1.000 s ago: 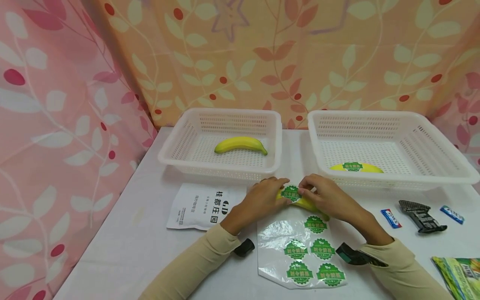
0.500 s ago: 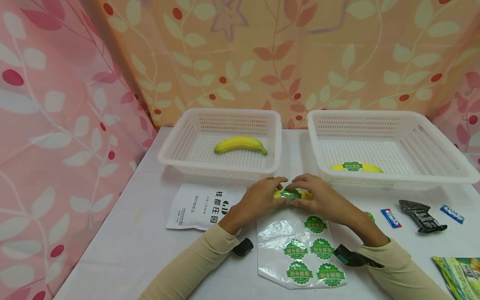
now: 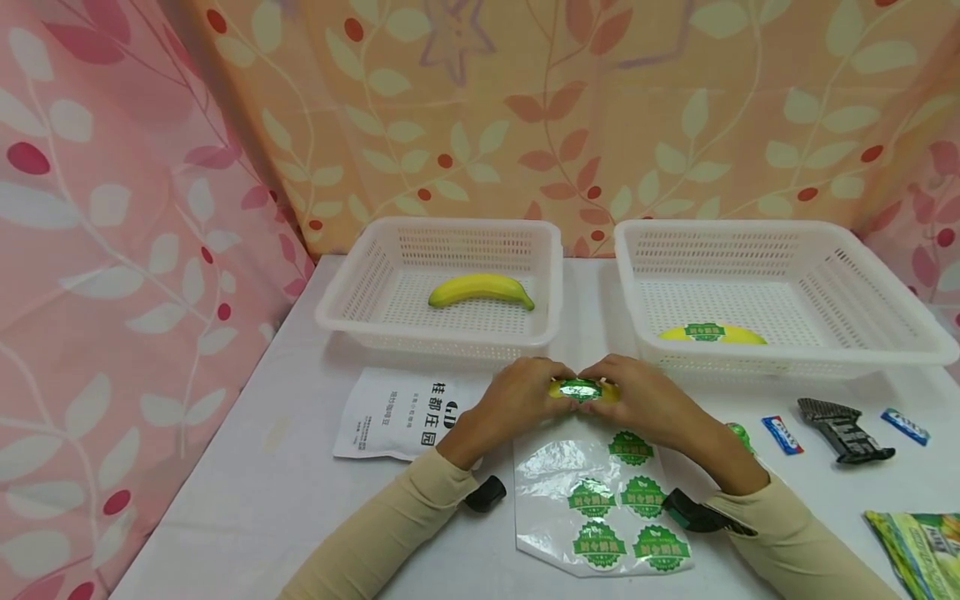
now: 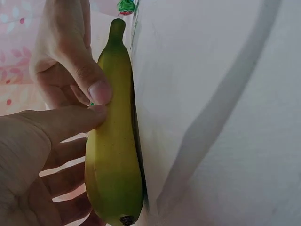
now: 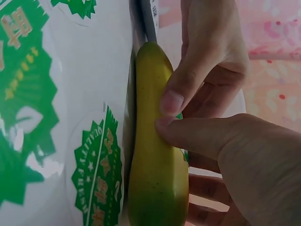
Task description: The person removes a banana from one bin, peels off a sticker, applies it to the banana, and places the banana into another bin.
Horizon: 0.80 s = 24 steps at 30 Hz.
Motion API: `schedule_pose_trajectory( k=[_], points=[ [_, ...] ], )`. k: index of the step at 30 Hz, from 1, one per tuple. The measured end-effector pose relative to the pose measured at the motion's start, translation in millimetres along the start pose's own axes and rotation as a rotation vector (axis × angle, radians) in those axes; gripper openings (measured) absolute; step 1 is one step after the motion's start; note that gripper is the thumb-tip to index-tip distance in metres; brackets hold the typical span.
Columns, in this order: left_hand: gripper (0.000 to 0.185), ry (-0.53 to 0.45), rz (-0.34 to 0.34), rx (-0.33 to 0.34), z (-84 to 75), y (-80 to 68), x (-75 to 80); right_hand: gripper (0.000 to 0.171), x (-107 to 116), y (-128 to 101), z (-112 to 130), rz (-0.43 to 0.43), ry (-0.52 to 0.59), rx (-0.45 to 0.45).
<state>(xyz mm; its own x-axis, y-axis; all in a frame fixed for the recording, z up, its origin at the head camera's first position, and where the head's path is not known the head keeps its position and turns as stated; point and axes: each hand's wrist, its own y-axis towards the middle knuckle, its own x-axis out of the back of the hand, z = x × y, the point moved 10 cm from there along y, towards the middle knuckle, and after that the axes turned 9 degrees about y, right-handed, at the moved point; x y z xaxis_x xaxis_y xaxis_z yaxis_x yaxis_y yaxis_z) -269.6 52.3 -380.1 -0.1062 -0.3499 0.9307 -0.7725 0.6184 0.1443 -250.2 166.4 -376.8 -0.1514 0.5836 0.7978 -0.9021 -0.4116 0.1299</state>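
On the white table between the two baskets, both hands hold a yellow banana (image 3: 557, 389) with a green round sticker (image 3: 581, 389) on its top. My left hand (image 3: 532, 392) grips its left end and my right hand (image 3: 637, 398) covers its right end. Both thumbs meet on the side of the banana (image 4: 115, 155) in the left wrist view, and on the banana (image 5: 155, 179) in the right wrist view. A clear sheet of green stickers (image 3: 600, 504) lies just in front of the hands. A plain banana (image 3: 480, 289) lies in the left basket (image 3: 352, 287), and a stickered banana (image 3: 712, 335) in the right basket (image 3: 885, 325).
A white printed packet (image 3: 405, 412) lies left of the hands. To the right lie a black wrapped bar (image 3: 843, 431), two blue candies (image 3: 782, 435) and a green bag (image 3: 915, 550) at the table's corner. Patterned curtains close off the back and left.
The banana has turned from slanting toward the lower right to lying level. Both hands have closed in round it, thumbs now meeting by the sticker.
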Motion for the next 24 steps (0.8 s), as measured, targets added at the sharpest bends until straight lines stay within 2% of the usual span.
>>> schedule_pose_trajectory(
  k=[8, 11, 18, 24],
  points=[
    [0.027, -0.043, -0.006, -0.023, 2.6, 1.2, 1.9, 0.032, 5, -2, -10, 0.011, 0.101, -0.048],
    [0.026, -0.066, 0.0, -0.021, 4.4, 0.6, 3.3, 0.031, 7, -3, -10, 0.021, 0.12, -0.035],
    [0.027, -0.05, -0.002, -0.018, 5.6, 0.3, 6.6, 0.027, 8, -1, -6, 0.053, 0.118, 0.014],
    [0.027, -0.083, 0.033, 0.002, 6.7, 0.0, 1.6, 0.037, 6, -4, -11, 0.097, 0.078, -0.07]
  ],
)
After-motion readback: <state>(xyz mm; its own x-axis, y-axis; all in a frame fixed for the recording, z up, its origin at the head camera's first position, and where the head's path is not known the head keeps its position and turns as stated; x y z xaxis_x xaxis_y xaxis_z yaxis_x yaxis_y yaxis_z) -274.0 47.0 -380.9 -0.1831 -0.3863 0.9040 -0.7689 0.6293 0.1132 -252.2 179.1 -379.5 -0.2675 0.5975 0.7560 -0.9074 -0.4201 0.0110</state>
